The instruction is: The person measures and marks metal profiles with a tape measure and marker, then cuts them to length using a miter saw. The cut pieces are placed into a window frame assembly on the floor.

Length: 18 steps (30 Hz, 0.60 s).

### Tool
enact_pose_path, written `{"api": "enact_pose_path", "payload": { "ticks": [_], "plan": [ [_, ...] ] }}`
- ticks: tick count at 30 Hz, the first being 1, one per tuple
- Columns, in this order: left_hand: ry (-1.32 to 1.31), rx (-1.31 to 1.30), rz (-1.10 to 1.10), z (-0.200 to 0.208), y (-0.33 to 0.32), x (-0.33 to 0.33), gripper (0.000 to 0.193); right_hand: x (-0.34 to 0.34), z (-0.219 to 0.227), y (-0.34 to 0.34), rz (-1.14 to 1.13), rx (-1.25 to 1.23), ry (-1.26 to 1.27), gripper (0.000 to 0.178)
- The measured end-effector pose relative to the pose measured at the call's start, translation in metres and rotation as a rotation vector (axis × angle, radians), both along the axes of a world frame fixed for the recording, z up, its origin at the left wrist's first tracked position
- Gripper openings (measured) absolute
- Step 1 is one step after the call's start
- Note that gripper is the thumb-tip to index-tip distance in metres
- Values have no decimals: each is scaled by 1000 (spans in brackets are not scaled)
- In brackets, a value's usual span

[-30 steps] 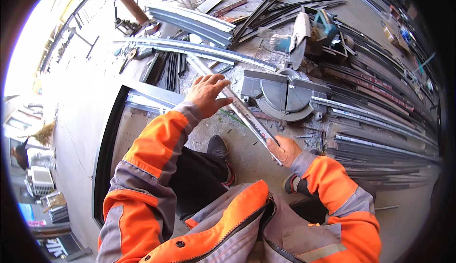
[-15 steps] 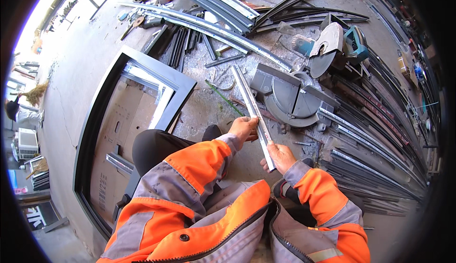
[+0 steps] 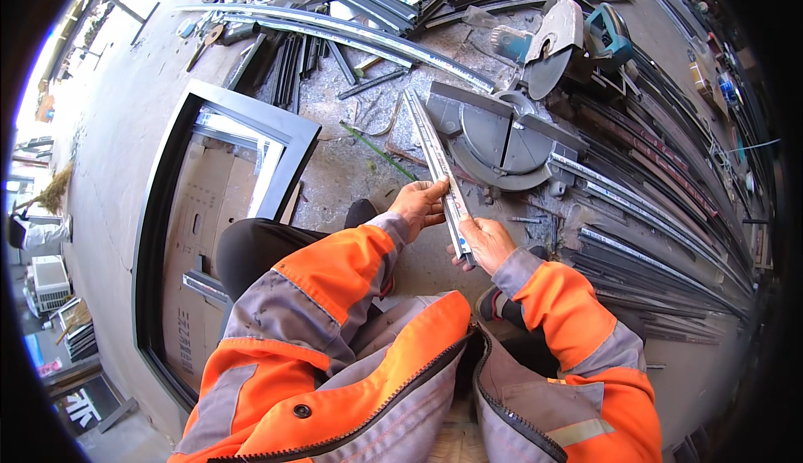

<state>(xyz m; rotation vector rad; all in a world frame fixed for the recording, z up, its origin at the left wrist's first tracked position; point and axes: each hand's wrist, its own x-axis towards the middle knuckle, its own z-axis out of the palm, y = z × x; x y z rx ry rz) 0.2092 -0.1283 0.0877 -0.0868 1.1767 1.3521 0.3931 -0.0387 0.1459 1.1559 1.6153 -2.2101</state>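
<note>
Both hands are on one slim metal profile strip (image 3: 434, 150), covered with whitish printed film, that slants from beside the saw down toward my lap. My right hand (image 3: 488, 245) is closed around its near end, thumb on top. Farther up, my left hand (image 3: 420, 205) pinches the strip's left edge between thumb and fingers. The strip's far end lies just left of the grey base (image 3: 502, 149) of a mitre saw. Above that base stands the saw's round blade (image 3: 549, 72).
A dark window frame (image 3: 288, 128) lies at my left with cardboard inside it. Long metal profiles (image 3: 661, 216) are heaped at the right, and more profiles (image 3: 351, 40) lie ahead. A thin green strip (image 3: 376, 150) is on the dusty floor.
The view has shifted, so the surroundings appear farther left and higher. Within my hands the strip has turned slightly, showing more of its side. Both hands keep their hold.
</note>
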Motion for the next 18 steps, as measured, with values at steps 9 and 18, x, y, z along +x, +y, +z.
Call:
{"api": "enact_pose_path", "payload": {
  "ticks": [9, 18],
  "plan": [
    [84, 59, 102, -2, -4, -3, 29, 11, -4, 18, -20, -42, -2, 66],
    [202, 98, 273, 25, -8, -22, 26, 13, 0, 25, -4, 34, 50, 61]
  ]
}}
